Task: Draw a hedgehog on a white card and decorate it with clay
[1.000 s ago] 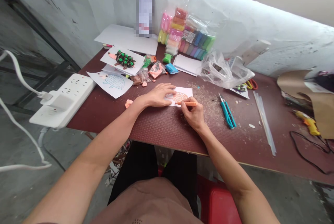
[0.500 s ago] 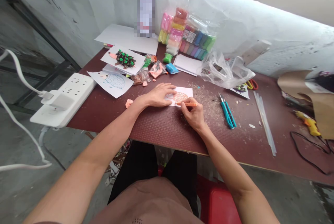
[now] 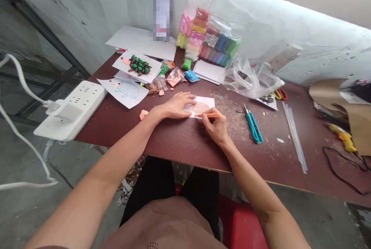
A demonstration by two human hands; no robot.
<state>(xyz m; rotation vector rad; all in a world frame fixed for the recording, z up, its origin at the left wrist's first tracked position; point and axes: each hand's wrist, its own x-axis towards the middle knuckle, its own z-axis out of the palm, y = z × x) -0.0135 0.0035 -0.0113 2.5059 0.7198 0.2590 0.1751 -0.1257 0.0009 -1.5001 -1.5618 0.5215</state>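
Observation:
A white sheet of paper [image 3: 209, 101] lies on the brown tabletop [image 3: 171, 137], bearing an orange hedgehog drawing [image 3: 199, 107]. My left hand [image 3: 179, 106] rests flat on the sheet's left part, fingers stretched out, covering some of the drawing. In my right hand [image 3: 216, 124] is an orange marker [image 3: 213, 115], pinched between thumb and fingers. Its tip touches the paper at the lower edge of the drawn body. A lump of peach clay [image 3: 143, 115] lies by my left wrist.
Left are a blue hedgehog drawing [image 3: 127, 89], a green-dotted hedgehog picture [image 3: 140, 65] and a power strip [image 3: 78, 106]. Clay packs [image 3: 222, 46] lean on the wall. Rightward lie a teal utility knife [image 3: 253, 125], clear glue sticks [image 3: 295, 138], a plastic bag [image 3: 252, 77] and a yellow glue gun [image 3: 344, 138].
My right hand and the marker have shifted very slightly to the right on the sheet. The left hand stays in place.

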